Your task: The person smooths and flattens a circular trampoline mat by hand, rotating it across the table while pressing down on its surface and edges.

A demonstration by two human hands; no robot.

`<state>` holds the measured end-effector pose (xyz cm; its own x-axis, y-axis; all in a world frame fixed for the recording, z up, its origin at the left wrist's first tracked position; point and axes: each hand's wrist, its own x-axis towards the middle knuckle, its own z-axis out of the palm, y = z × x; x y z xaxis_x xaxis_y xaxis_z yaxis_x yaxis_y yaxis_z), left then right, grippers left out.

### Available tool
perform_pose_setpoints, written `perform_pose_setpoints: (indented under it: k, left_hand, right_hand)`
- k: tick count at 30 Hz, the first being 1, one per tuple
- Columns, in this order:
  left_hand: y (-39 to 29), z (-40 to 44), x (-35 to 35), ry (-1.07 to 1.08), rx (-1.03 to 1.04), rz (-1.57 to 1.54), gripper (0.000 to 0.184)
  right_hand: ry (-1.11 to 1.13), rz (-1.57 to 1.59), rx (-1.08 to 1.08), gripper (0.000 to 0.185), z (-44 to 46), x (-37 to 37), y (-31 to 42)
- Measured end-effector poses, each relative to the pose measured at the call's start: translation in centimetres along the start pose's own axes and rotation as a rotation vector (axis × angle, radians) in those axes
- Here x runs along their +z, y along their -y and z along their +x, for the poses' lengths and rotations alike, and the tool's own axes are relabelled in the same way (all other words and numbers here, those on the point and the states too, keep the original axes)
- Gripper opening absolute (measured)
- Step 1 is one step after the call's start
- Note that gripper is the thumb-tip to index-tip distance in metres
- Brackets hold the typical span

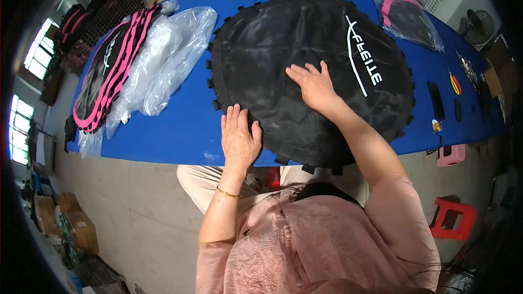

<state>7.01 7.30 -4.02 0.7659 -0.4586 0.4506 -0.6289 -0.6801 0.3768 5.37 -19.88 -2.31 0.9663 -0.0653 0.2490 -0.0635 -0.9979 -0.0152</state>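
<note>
A large round black trampoline mat [267, 49] lies flat on the blue-covered table, with small tabs all round its edge and white lettering on its right part. My right hand [317, 85] rests on the middle of the mat, fingers spread. At the mat's lower left edge lies my left hand [241, 135], palm down with fingers stretched out, partly on the mat and partly on the blue cloth. Neither hand grips anything.
Clear plastic bags [163, 60] lie left of the mat, beside a stack of black and pink mats [117, 65]. A bagged black and pink piece [407, 17] sits at the back right. Scissors [455, 84] and a black phone-like object [436, 100] lie on the right. A red stool [453, 219] stands below.
</note>
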Motion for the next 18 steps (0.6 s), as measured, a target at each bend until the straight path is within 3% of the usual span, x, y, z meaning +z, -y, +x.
perform_pose_setpoints:
  k: [8,14,18]
  left_hand:
    - [-0.2,0.0,-0.2,0.005,-0.016,-0.006,0.044]
    - [-0.2,0.1,-0.1,-0.009,-0.005,0.011,0.042]
    - [-0.3,0.2,-0.2,0.014,0.002,0.005,0.044]
  right_hand:
    - [0.076,-0.089,0.299,0.054,5.1,0.5,-7.1]
    - [0.068,-0.044,0.182,0.060,3.8,0.8,-6.4]
    - [0.075,-0.039,0.222,0.059,4.9,0.5,-6.3]
